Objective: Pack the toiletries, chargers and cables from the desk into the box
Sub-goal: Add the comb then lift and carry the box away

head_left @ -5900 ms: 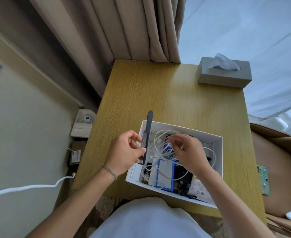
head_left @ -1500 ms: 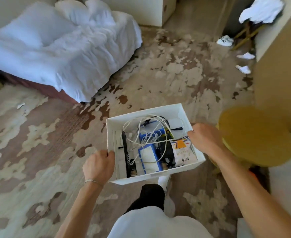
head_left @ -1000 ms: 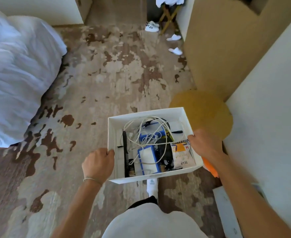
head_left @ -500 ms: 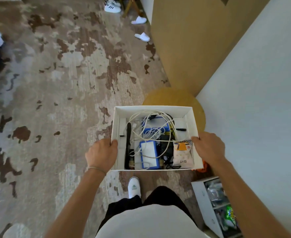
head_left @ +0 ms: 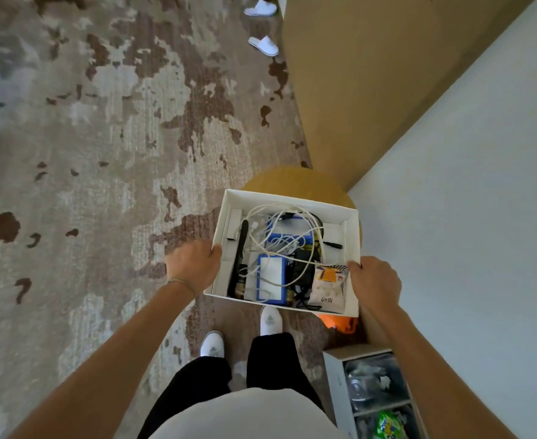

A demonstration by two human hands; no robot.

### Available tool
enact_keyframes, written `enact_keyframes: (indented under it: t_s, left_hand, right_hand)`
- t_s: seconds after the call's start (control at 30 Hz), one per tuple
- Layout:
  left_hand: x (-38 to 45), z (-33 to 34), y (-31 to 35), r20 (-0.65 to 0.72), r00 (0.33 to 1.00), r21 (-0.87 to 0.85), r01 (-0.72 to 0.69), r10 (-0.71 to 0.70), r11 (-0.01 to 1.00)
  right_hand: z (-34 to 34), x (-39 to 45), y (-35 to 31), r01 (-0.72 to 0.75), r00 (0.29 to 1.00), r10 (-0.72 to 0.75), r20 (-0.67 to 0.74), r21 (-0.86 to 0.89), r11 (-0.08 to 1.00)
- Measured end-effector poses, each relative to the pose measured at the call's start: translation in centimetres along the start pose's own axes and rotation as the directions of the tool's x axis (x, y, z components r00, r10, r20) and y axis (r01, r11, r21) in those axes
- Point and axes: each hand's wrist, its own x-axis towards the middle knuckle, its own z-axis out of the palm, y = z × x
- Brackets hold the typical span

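white open box (head_left: 351, 236) carried above the carpet (head_left: 102, 153), left hand (head_left: 194, 264) and right hand (head_left: 375, 282) each clasped on a side wall. packed with tangled white cables (head_left: 280, 229), black comb (head_left: 239, 258), blue-edged case (head_left: 271, 278), snack packet (head_left: 327, 288); print on packet unreadable.

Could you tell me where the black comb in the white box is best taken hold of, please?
Grip the black comb by its upper handle end, coming from above. It lies lengthwise along the left wall of the white box, its lower end wedged beside the blue-edged pack, its top clear of the white cables.
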Motion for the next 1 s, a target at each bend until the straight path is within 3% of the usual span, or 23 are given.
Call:
enact_keyframes:
  t_s: [0.33, 0.63, 1.0]
  left_hand:
    - [9.3, 6.9, 4.7, 0.183, 0.981, 0.165, 0.036, -0.067, 0.986]
    - [15.2, 12.8, 6.3, 0.205, 0.978, 0.209, 0.002, -0.046, 0.978]
    - [17.5, 16.5, 6.7, 0.191, 0.98, 0.221, 0.004, -0.048, 0.975]
  right_hand:
    - [6.0, 12.0, 2.1, 0.002, 0.994, 0.004, 0.105, -0.054, 0.999]
    - [11.0, 18.5, 3.6, -0.009, 0.989, 0.02, 0.144, -0.074, 0.997]
    - [13.9, 20.5, 4.5, -0.039, 0.99, 0.045, 0.136, -0.042, 0.998]
